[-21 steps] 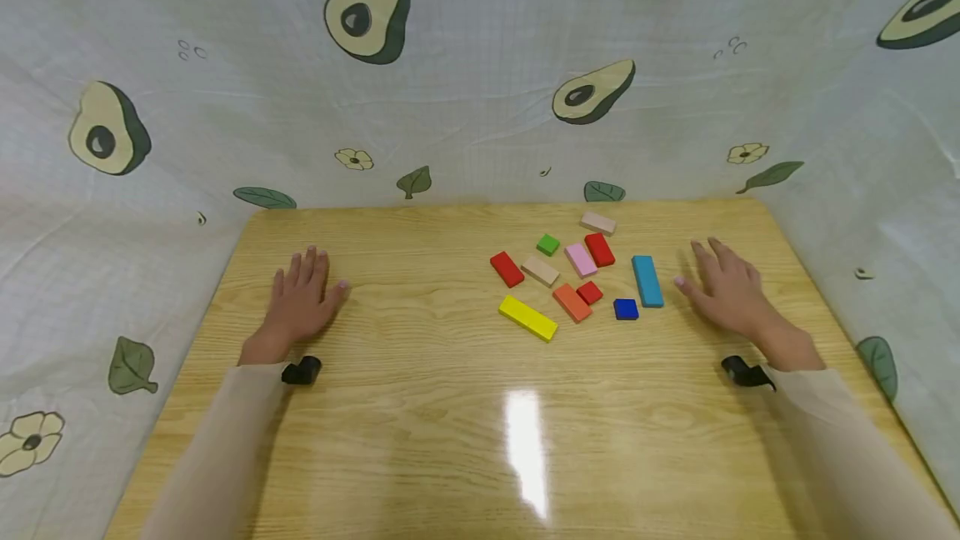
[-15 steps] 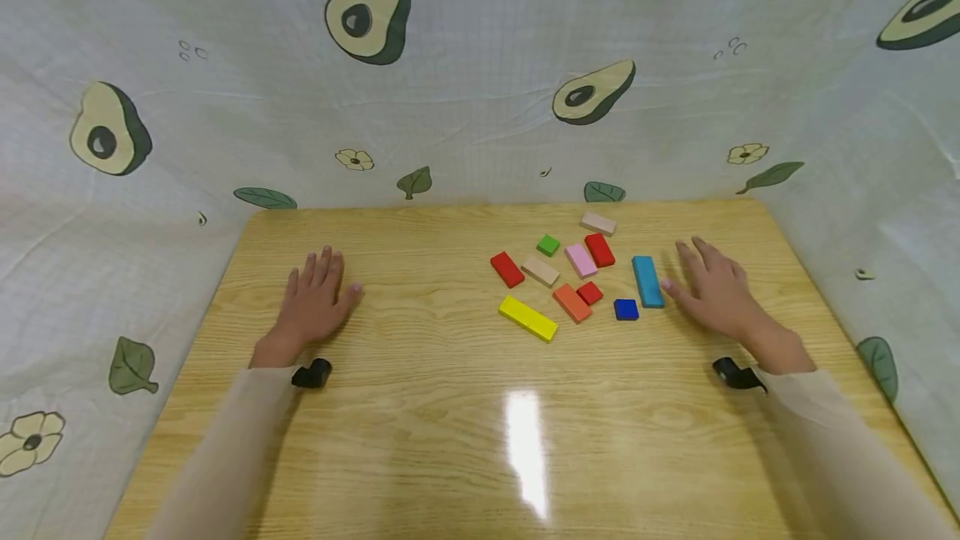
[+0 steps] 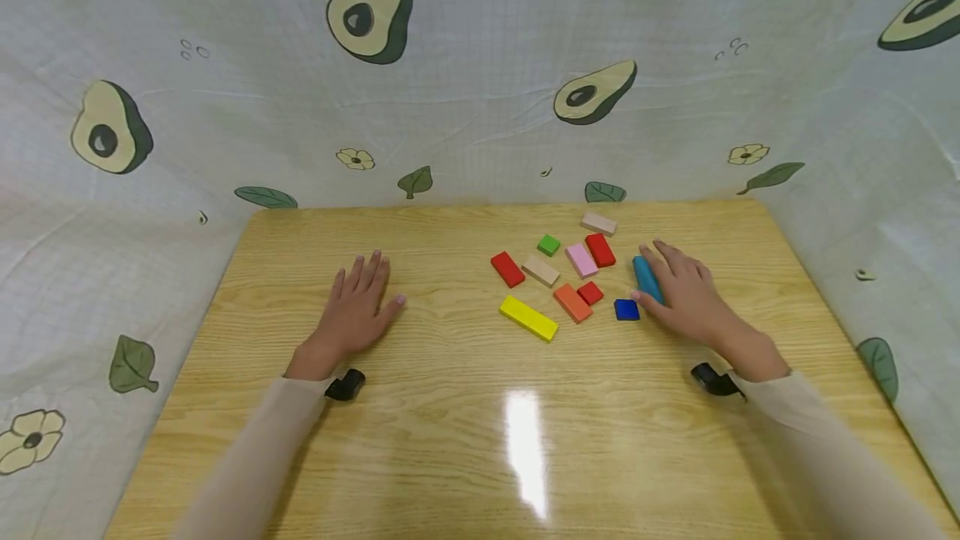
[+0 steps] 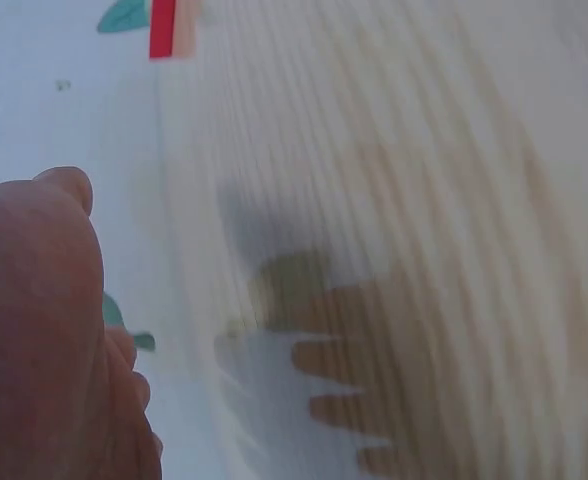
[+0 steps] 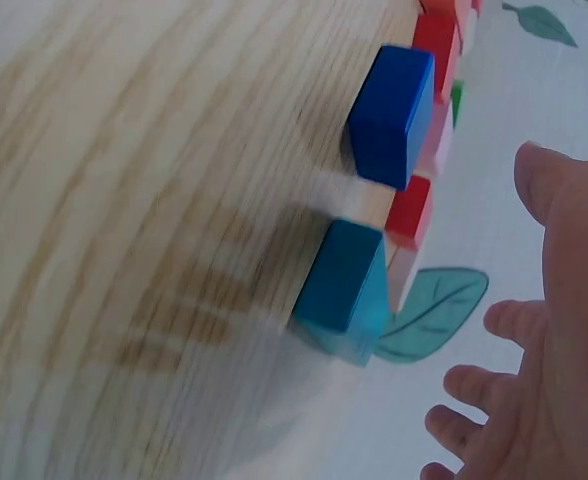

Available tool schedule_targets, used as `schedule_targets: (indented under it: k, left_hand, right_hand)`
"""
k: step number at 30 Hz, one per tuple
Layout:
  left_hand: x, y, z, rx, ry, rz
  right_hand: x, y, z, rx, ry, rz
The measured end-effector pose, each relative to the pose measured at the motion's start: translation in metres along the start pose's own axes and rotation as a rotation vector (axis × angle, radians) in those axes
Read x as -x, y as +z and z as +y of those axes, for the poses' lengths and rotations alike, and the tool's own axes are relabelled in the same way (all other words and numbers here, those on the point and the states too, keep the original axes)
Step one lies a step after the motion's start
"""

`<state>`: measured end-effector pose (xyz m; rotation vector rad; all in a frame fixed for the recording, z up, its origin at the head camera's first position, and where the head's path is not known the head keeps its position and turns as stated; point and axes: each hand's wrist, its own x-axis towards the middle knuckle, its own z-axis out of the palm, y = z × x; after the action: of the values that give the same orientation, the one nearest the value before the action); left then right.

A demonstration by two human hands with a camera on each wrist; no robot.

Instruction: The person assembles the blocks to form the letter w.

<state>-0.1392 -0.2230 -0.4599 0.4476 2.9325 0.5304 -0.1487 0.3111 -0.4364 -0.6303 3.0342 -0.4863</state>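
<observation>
My left hand (image 3: 352, 307) hovers with spread, straight fingers over the left part of the table and holds nothing. My right hand (image 3: 690, 298), fingers relaxed and apart, overlaps the right side of a long light-blue block (image 3: 643, 275). In the right wrist view a gap shows between the fingers and that block. A small dark-blue block (image 3: 627, 309) lies just left of the right thumb. Further left are a small red block (image 3: 590, 292), an orange block (image 3: 572, 303) and a yellow bar (image 3: 528, 318). Behind them lie a pink block (image 3: 581, 260) and a larger red block (image 3: 600, 249).
Several more blocks lie flat: a green one (image 3: 548, 245), a red one (image 3: 507, 269), a beige one (image 3: 541, 271) and a pale one (image 3: 598, 223) near the back edge. An avocado-print cloth (image 3: 480, 107) rises behind and beside the wooden table (image 3: 420, 407).
Both hands have moved inward: the left slid rightward over the table, and the right moved left until it overlaps the light-blue block. The blocks have stayed in place.
</observation>
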Motion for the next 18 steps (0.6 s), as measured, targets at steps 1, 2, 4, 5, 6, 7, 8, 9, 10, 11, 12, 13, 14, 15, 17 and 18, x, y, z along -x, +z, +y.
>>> schedule_targets:
  k: [1, 2, 4, 5, 6, 7, 8, 9, 10, 11, 12, 13, 14, 15, 17, 18]
  left_hand:
    - [0.000, 0.001, 0.004, 0.000, 0.007, 0.001]
    - [0.000, 0.002, 0.007, 0.003, 0.012, -0.001]
    - [-0.001, 0.005, 0.013, -0.003, 0.021, -0.006]
    - [-0.001, 0.006, 0.016, -0.011, 0.025, -0.009]
    - [-0.002, 0.007, 0.019, -0.016, 0.030, -0.011]
    - [-0.002, 0.008, 0.023, -0.017, 0.034, -0.014]
    - [-0.003, 0.009, 0.025, -0.022, 0.038, -0.019]
    - [-0.003, 0.010, 0.028, -0.027, 0.042, -0.024]
    - [-0.003, 0.011, 0.032, -0.024, 0.047, -0.024]
    - [-0.004, 0.012, 0.034, -0.027, 0.051, -0.032]
    - [-0.004, 0.013, 0.038, -0.018, 0.057, -0.034]
    - [-0.004, 0.013, 0.041, -0.017, 0.061, -0.040]
    - [-0.004, 0.015, 0.043, -0.015, 0.068, -0.042]
    - [-0.004, 0.016, 0.046, -0.013, 0.076, -0.046]
    - [-0.004, 0.019, 0.052, -0.015, 0.088, -0.056]
    - [-0.004, 0.020, 0.055, -0.014, 0.095, -0.060]
  right_hand:
    - [-0.001, 0.000, -0.003, -0.005, -0.005, -0.008]
    - [-0.001, 0.001, -0.005, -0.007, -0.010, -0.015]
    - [-0.002, 0.003, -0.008, -0.013, -0.026, -0.023]
    - [-0.003, 0.003, -0.010, -0.016, -0.035, -0.026]
    - [-0.004, 0.004, -0.012, -0.012, -0.046, -0.029]
    - [-0.004, 0.006, -0.013, -0.008, -0.055, -0.031]
    - [-0.005, 0.007, -0.015, -0.007, -0.063, -0.034]
    - [-0.005, 0.008, -0.017, -0.007, -0.068, -0.038]
    - [-0.005, 0.009, -0.019, -0.005, -0.075, -0.039]
    - [-0.005, 0.010, -0.020, -0.004, -0.081, -0.041]
    - [-0.006, 0.011, -0.022, -0.003, -0.086, -0.045]
    - [-0.006, 0.012, -0.024, -0.005, -0.088, -0.051]
    - [-0.006, 0.013, -0.025, -0.005, -0.091, -0.058]
    - [-0.006, 0.014, -0.027, -0.005, -0.096, -0.062]
    - [-0.006, 0.016, -0.031, -0.014, -0.104, -0.070]
    - [-0.006, 0.017, -0.032, -0.016, -0.109, -0.074]
